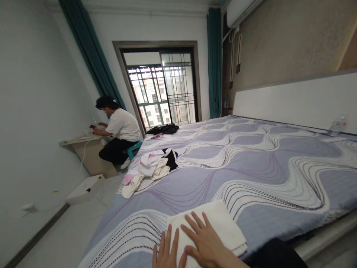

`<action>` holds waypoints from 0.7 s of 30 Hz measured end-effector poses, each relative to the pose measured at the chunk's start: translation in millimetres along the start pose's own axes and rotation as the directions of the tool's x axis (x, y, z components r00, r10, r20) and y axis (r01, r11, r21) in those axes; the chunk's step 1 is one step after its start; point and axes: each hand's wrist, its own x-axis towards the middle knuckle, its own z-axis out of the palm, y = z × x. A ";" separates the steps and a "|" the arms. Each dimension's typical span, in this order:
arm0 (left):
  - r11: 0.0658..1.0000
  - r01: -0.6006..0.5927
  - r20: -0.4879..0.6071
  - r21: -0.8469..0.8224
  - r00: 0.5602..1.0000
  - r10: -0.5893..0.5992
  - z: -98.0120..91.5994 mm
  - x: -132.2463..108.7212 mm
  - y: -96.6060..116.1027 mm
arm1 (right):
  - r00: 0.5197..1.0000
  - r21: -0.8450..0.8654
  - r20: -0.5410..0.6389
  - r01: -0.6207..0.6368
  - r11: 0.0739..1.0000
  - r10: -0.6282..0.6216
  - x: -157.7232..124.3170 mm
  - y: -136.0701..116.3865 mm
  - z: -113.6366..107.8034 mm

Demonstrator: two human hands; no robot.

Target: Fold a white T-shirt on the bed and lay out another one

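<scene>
A folded cream cloth (220, 223) lies on the near edge of a bed with a lilac, wavy-patterned sheet (251, 163). My left hand (164, 250) rests flat on the cloth's near left part, fingers apart. Beside it, my right hand (203, 240) presses flat on the cloth's middle, its fingers spread and pointing up-left. Neither hand grips anything.
A heap of white, pink and black clothes (150, 169) lies on the bed's left side, and dark garments (164, 129) at its far corner. A person in a white shirt (119, 130) sits at a small desk by the balcony door. A white box (85, 189) is on the floor.
</scene>
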 end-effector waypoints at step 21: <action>0.990 0.115 -0.073 -0.086 0.990 -0.122 -3.6 36.7 -12.1 | 0.825 -0.182 -0.263 -0.552 0.814 0.500 1.4 80.6 -15.3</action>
